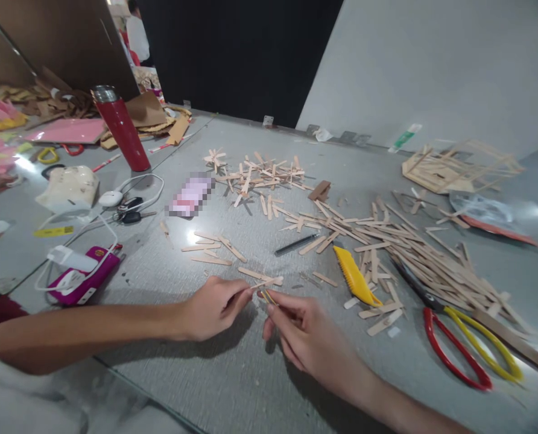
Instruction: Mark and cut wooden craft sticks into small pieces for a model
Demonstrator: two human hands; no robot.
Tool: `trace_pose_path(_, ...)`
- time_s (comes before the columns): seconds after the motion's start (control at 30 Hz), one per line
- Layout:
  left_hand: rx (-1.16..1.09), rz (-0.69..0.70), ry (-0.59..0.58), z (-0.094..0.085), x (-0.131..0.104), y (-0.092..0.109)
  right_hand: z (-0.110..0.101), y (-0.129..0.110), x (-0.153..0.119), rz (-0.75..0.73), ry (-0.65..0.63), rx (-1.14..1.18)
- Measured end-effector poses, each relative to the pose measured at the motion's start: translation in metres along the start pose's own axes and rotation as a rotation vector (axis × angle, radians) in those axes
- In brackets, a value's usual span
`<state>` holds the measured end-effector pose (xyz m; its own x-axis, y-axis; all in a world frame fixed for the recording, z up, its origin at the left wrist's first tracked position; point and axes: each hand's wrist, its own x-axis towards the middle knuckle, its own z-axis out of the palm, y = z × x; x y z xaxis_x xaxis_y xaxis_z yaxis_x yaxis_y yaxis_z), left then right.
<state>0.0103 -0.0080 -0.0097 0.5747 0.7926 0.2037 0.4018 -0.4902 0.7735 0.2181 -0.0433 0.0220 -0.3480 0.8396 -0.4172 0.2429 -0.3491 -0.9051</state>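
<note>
Forearms (pixel 128 323) are extended over grey table (pixel 224 386) strewn with wooden sticks (pixel 414 256); black panel (pixel 242 54) and pale wall (pixel 432 66) are seen behind.
Thin stick (pixel 268 283) is pinched above tabletop by left hand (pixel 215 307), back up; small blurred object (pixel 267 296) is clamped in right hand (pixel 307 331), fingers curled.

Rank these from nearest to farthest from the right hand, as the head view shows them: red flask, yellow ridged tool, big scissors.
From the right hand:
1. Yellow ridged tool: just beyond the hand, to its right.
2. Big scissors: farther to the right, beside the wooden sticks.
3. Red flask: far off at the back left.
</note>
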Motion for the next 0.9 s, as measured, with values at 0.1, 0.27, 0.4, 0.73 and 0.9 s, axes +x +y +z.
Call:
trace_pose_path(0.1,0.007,0.031,-0.003,0.000,0.000,-0.002,0.000,0.009,0.000,-0.037,0.021,-0.108)
trace_pose_path(0.27,0.021,0.040,-0.022,0.000,0.000,0.000,0.000,0.008,-0.002,-0.197,0.105,-0.324)
trace_pose_path(0.4,0.018,0.019,-0.042,0.000,-0.001,0.000,0.002,0.006,-0.003,-0.273,0.156,-0.433)
trace_pose_path(0.73,0.013,-0.112,0.025,-0.005,0.004,0.001,-0.016,-0.018,-0.002,0.109,-0.112,-0.006)
trace_pose_path(0.9,-0.114,-0.168,0.030,-0.009,0.004,0.006,-0.020,-0.028,-0.007,0.108,-0.053,0.003)
